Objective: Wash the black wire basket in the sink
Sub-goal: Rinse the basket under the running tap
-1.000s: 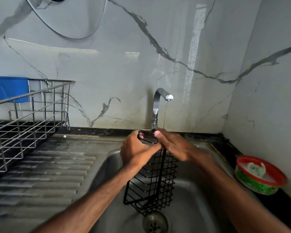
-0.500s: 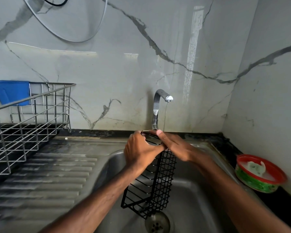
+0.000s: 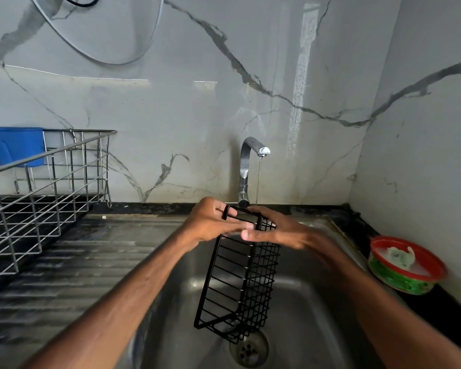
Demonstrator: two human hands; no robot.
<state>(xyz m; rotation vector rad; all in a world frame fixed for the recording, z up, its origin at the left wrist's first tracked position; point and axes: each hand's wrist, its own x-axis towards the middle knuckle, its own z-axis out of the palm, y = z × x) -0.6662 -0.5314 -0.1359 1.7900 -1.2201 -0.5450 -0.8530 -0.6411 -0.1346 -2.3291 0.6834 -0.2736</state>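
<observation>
The black wire basket hangs upright on end over the steel sink, its lower end just above the drain. My left hand grips its top frame from the left. My right hand lies across the top right side, fingers flat against the wires and blurred. A thin stream of water runs from the chrome tap down behind my right hand.
A steel dish rack with a blue tub stands on the ribbed drainboard at left. A red and green bowl holding a scrubber sits on the black counter at right. Marble walls close the back and right.
The basket has swung so its lower end sits a little further right over the drain. My right hand has slid down from the top rim onto the basket's side.
</observation>
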